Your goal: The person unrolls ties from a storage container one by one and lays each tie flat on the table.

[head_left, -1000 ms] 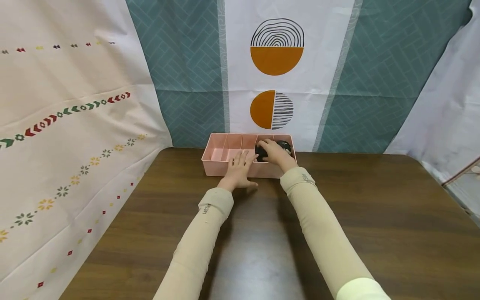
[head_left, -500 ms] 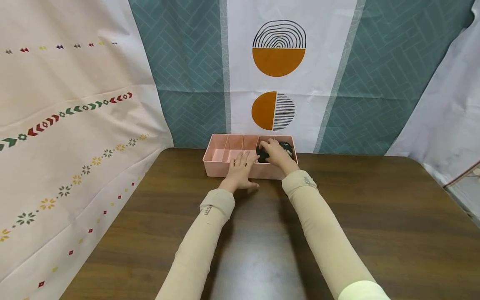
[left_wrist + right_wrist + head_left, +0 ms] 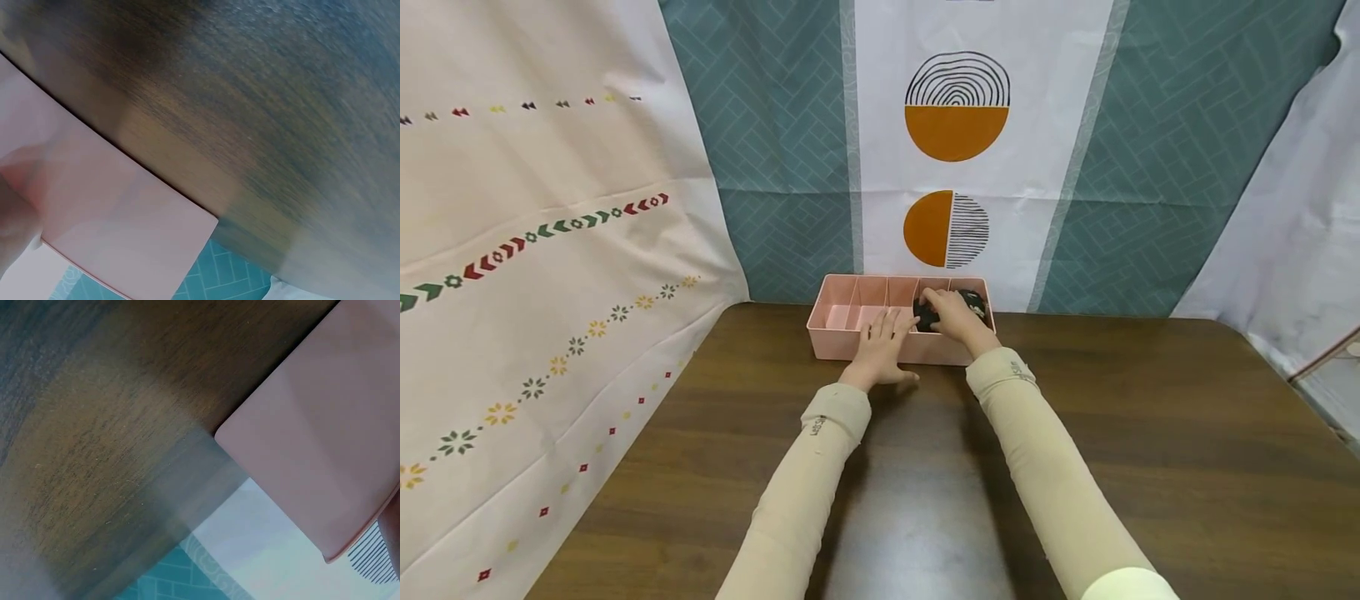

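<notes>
A pink box [image 3: 838, 343] with a row of compartments stands at the back of the table. My left hand [image 3: 878, 350] rests at its front rim, fingers spread over the edge and thumb out to the side. My right hand [image 3: 958, 321] reaches into a compartment right of the middle, finger and thumb around a dark, soft-looking bundle [image 3: 922, 315]. Another dark bundle with light marks [image 3: 976, 302] fills the rightmost compartment, partly hidden by that hand. Both wrist views show mostly the box's outer wall [image 3: 125, 206], with a sliver of hand at the edge.
The brown wooden table [image 3: 700, 467] extends to both sides and in front of the box. Right behind the box hangs a patterned curtain [image 3: 790, 167]. A cream cloth [image 3: 550, 250] with printed motifs borders the left side, a white cloth [image 3: 1285, 217] the right.
The head view has shifted slightly. My right fingers have moved a little on the dark bundle within its compartment; my left hand stays at the box's front rim.
</notes>
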Available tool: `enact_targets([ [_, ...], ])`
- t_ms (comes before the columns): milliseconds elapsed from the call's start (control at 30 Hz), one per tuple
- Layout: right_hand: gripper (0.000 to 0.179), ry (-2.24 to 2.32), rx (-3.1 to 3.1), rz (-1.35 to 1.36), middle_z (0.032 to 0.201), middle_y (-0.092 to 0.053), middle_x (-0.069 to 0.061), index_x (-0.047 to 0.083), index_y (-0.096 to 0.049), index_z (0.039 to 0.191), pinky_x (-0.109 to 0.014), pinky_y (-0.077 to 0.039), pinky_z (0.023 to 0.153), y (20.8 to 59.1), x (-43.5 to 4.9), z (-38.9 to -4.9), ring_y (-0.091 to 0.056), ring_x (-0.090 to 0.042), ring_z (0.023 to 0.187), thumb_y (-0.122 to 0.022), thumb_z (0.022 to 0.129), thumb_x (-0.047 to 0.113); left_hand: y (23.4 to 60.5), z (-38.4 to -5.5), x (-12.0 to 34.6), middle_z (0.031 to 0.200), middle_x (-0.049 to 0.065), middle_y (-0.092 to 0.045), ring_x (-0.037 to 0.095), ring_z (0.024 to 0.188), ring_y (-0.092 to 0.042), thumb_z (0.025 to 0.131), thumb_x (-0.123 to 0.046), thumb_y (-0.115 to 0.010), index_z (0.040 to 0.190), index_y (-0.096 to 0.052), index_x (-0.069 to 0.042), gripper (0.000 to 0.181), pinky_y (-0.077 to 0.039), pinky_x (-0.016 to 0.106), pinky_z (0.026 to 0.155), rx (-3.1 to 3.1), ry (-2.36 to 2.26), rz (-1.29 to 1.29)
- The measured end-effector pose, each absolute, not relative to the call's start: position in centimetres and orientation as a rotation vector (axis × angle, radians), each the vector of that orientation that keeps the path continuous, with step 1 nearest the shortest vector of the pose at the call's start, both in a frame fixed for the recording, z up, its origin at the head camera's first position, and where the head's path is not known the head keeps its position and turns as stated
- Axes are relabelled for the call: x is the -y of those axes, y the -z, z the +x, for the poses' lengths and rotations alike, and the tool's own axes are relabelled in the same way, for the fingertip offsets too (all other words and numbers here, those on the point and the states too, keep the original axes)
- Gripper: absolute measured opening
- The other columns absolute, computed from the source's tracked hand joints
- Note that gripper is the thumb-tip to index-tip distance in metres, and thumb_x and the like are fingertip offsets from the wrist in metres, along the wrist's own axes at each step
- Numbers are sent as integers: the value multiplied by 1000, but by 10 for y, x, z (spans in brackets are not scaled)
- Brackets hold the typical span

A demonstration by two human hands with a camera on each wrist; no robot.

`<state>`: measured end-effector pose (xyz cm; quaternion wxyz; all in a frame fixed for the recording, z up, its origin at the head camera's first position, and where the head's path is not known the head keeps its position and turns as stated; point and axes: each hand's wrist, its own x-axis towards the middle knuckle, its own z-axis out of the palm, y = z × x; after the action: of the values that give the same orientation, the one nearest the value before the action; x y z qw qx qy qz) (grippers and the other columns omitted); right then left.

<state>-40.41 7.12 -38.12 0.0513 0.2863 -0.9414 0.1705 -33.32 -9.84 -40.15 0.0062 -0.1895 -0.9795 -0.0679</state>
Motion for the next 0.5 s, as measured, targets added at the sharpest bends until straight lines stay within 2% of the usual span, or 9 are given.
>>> enact_targets([
  [267,32,-604,2825,867,107,-56,-18,2,-57,107,-43,-48,94,378,-68,-407,-52,-32,103,-71,79,-4,398,-336,100,159,13,-3,33,146,-1,74,-49,-76,151,-13,-27,102,-10,56,114,3063,266,-571],
  [500,32,-561,2846,880,110,-58,-18,2,-57,108,-44,-48,94,375,-73,-404,-55,-33,104,-71,79,-2,402,-333,97,159,13,-2,33,146,-1,75,-48,-75,151,-14,-27,99,-9,56,115,3078,273,-572],
])
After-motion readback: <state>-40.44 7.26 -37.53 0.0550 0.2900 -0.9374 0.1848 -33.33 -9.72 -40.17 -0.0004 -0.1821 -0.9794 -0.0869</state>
